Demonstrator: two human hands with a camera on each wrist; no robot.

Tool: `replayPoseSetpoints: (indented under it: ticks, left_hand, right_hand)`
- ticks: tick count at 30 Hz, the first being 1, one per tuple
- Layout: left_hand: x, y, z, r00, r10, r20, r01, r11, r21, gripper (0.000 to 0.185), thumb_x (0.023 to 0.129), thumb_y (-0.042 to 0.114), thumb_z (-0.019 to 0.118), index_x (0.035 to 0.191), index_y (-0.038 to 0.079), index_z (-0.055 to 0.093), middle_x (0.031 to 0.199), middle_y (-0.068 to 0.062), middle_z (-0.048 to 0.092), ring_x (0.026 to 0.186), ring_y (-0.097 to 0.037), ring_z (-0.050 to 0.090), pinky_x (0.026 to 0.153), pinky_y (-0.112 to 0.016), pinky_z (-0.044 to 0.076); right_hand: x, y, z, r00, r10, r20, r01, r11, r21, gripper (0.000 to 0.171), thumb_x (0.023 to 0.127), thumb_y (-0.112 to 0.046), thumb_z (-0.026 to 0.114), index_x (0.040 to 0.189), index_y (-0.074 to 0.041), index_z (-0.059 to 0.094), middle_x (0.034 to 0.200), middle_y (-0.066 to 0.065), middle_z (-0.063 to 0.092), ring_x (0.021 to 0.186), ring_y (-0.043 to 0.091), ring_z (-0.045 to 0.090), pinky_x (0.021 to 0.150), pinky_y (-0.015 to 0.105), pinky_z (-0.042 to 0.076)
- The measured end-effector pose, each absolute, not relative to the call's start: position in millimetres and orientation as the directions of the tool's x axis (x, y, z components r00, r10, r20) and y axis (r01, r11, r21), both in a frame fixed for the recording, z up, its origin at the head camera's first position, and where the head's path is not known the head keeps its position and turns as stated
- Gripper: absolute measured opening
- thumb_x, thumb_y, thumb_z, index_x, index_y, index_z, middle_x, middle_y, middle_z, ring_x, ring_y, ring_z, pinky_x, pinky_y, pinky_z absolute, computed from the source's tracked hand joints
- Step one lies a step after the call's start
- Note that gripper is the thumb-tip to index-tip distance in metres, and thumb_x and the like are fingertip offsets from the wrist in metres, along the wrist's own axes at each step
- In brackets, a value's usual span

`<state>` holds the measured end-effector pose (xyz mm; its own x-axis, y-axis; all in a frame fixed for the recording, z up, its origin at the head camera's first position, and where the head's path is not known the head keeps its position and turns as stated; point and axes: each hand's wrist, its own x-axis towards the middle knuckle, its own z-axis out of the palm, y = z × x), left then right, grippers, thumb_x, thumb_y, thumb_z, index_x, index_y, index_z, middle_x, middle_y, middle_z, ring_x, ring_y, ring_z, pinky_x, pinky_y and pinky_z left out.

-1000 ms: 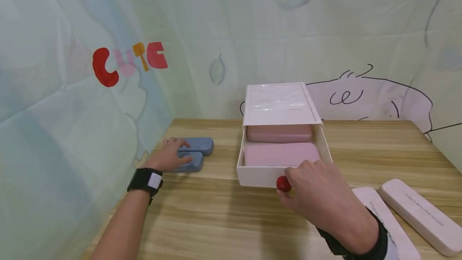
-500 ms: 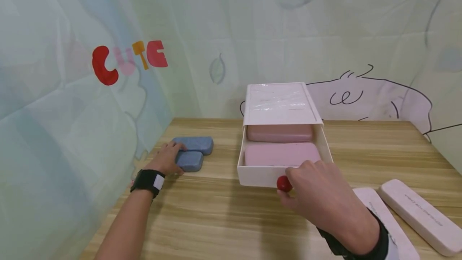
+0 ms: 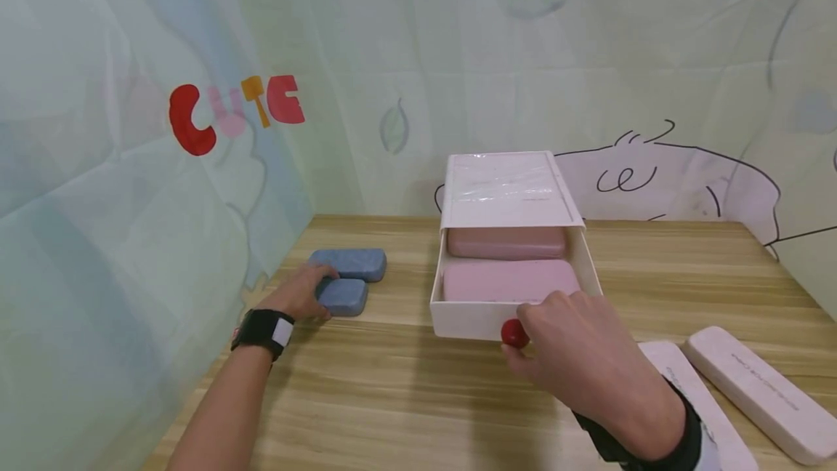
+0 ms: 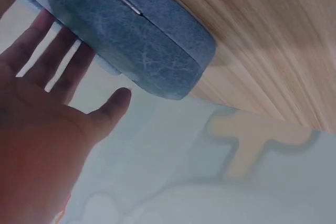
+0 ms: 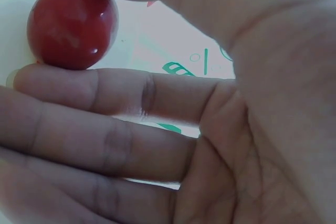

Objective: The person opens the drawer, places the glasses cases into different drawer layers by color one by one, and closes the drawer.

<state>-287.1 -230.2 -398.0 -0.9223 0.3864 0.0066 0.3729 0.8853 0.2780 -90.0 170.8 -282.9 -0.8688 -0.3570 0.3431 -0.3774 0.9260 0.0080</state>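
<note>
In the head view, two blue glasses cases lie on the table at the left. My left hand (image 3: pixel 297 295) grips the left end of the nearer blue glasses case (image 3: pixel 344 297), its fingers between the two cases. The farther blue case (image 3: pixel 353 263) lies just behind. A metal hinge line runs along the blue case (image 4: pixel 152 51) in the left wrist view. My right hand (image 3: pixel 588 362) pinches the red knob (image 3: pixel 514 333) of the white drawer box (image 3: pixel 461 320) between thumb and index finger. The drawer is pulled out, with two pink cases (image 3: pixel 510 280) inside.
Two pale cases with printed lettering lie at the right, one pale case (image 3: pixel 761 391) outermost and the other partly under my right wrist. The box's white cover (image 3: pixel 510 191) stands toward the back. A printed curtain (image 3: pixel 366 57) borders the wooden table (image 3: pixel 392 398).
My left hand has closed around the nearer blue case and shifted it slightly toward me, opening a gap between the two cases. The right hand stays on the knob.
</note>
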Motion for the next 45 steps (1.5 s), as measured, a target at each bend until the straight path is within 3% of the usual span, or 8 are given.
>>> replayPoseSetpoints:
  ticks: [16,31,35,38,41,45]
  left_hand:
    - [-286,-233,-399,-0.925,0.378,-0.032,0.347,0.876,0.334,0.072,0.071,0.009,0.091,0.134,-0.001,0.058,0.137,-0.029,0.057,0.128,-0.047,0.054,0.106,-0.058,0.043]
    - [-281,-230,-401,-0.928,0.373,-0.006,0.354,0.885,0.302,0.072,0.073,0.008,0.089,0.136,-0.003,0.057,0.14,-0.029,0.055,0.132,-0.049,0.05,0.108,-0.059,0.043]
    - [-271,-218,-396,-0.92,0.391,0.031,0.383,0.877,0.29,0.067,0.081,0.017,0.085,0.138,-0.003,0.056,0.141,-0.03,0.053,0.134,-0.05,0.048,0.108,-0.06,0.043]
    - [-258,-195,-385,-0.903,0.425,0.057,0.414,0.828,0.378,0.066,0.094,0.03,0.074,0.146,-0.001,0.05,0.148,-0.026,0.05,0.14,-0.046,0.045,0.112,-0.06,0.039]
    - [-242,-161,-371,-0.875,0.479,0.073,0.435,0.709,0.555,0.067,0.105,0.041,0.056,0.158,0.006,0.034,0.161,-0.018,0.039,0.149,-0.04,0.037,0.118,-0.058,0.034]
    - [-219,-118,-358,-0.809,0.574,0.128,0.473,0.506,0.721,0.079,0.104,0.06,0.044,0.165,0.025,0.009,0.171,-0.007,0.018,0.155,-0.034,0.027,0.121,-0.057,0.03]
  right_hand:
    - [-89,171,-282,-0.865,-0.358,0.351,-0.38,0.925,0.006,0.034,0.078,-0.031,0.082,0.061,-0.017,0.056,0.052,-0.007,0.046,0.046,0.009,0.038,0.044,0.025,0.029]
    - [-94,171,-282,-0.846,-0.359,0.395,-0.384,0.923,0.017,0.037,0.078,-0.029,0.081,0.058,-0.017,0.052,0.05,-0.007,0.043,0.046,0.01,0.037,0.044,0.026,0.029]
    - [-95,170,-282,-0.847,-0.361,0.391,-0.387,0.922,0.012,0.036,0.078,-0.028,0.081,0.058,-0.017,0.053,0.05,-0.007,0.043,0.046,0.01,0.037,0.044,0.026,0.029]
    - [-96,170,-282,-0.842,-0.364,0.399,-0.392,0.92,0.013,0.036,0.077,-0.028,0.081,0.058,-0.017,0.052,0.05,-0.007,0.043,0.046,0.01,0.037,0.044,0.026,0.029]
    - [-96,170,-283,-0.836,-0.362,0.413,-0.392,0.92,0.015,0.036,0.077,-0.027,0.08,0.058,-0.018,0.052,0.05,-0.007,0.043,0.046,0.01,0.037,0.043,0.027,0.029]
    - [-97,171,-284,-0.845,-0.351,0.404,-0.381,0.925,0.007,0.035,0.077,-0.028,0.081,0.059,-0.018,0.053,0.051,-0.007,0.044,0.046,0.01,0.037,0.043,0.027,0.03]
